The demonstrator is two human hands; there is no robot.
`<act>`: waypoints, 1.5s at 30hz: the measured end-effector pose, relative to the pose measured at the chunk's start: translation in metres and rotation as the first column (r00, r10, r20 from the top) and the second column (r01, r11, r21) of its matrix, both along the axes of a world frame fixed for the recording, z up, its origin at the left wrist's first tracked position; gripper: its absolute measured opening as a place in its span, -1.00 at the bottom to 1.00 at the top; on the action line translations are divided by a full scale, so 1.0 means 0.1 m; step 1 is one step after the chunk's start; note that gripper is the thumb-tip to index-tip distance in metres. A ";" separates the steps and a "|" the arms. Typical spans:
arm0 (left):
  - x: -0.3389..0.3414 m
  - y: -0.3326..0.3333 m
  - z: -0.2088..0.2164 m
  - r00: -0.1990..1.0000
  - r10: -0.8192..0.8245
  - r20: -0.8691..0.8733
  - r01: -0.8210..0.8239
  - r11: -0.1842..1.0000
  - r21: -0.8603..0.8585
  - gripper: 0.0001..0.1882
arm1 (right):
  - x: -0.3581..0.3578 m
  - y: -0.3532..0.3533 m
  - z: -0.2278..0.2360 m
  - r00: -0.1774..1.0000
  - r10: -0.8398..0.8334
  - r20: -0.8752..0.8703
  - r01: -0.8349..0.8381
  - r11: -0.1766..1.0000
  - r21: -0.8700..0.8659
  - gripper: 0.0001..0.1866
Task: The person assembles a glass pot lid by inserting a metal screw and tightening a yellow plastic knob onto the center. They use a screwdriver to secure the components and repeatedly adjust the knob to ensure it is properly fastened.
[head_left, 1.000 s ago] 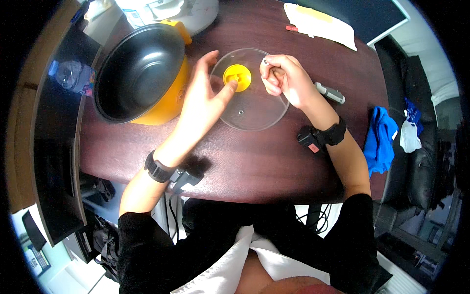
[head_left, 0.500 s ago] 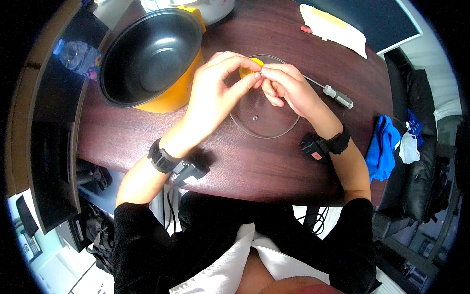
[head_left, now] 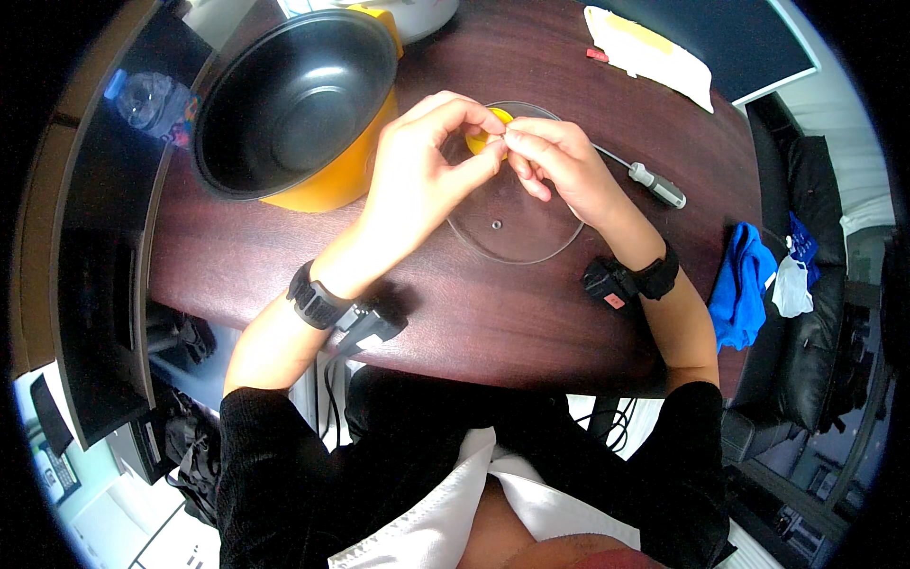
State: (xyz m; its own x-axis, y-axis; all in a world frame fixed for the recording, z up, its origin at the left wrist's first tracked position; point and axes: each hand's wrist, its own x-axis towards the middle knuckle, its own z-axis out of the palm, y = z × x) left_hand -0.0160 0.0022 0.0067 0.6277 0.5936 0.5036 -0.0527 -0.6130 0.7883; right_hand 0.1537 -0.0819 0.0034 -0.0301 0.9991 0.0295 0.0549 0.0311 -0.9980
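Observation:
Both hands meet above a round glass lid (head_left: pixel 517 237) that lies on the dark wooden table. Thumb and fingertips of my left hand (head_left: pixel 427 156) pinch together at one spot. Against them press the closed fingertips of my right hand (head_left: pixel 559 161). Whatever small piece sits between the fingertips is too small to name. Just behind the fingers, partly hidden, is a yellow round knob-like part (head_left: pixel 483 133). A small ring-shaped fitting (head_left: pixel 497 225) shows at the lid's middle. Right of my right hand rests a screwdriver (head_left: pixel 656 185) with a grey handle, its shaft running toward the lid.
A yellow pot (head_left: pixel 327 185) with a black inside stands at the left, beside a plastic bottle (head_left: pixel 152 104). At the back right lie a white and yellow packet (head_left: pixel 654 57) and a small red piece (head_left: pixel 596 55). Blue cloth (head_left: pixel 742 284) hangs at the right edge.
Both hands stay over the lid, fingertips still together, with only slight finger movement. The whole view has shifted a little.

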 end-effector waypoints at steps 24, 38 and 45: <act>0.00 0.04 0.02 0.993 -0.101 0.054 0.099 0.994 0.038 -0.90 | 0.06 -0.04 0.07 0.999 0.043 -0.023 -0.042 0.999 0.006 -0.76; -0.01 0.02 0.05 0.996 -0.047 0.077 0.040 0.995 0.091 -0.86 | -0.02 -0.07 0.15 0.990 -0.108 0.093 0.106 0.994 0.021 -0.74; -0.04 0.03 0.04 0.998 0.043 -0.047 -0.040 0.997 0.073 -0.86 | 0.26 -0.16 0.29 0.927 -0.200 0.319 0.231 0.971 -0.064 -0.75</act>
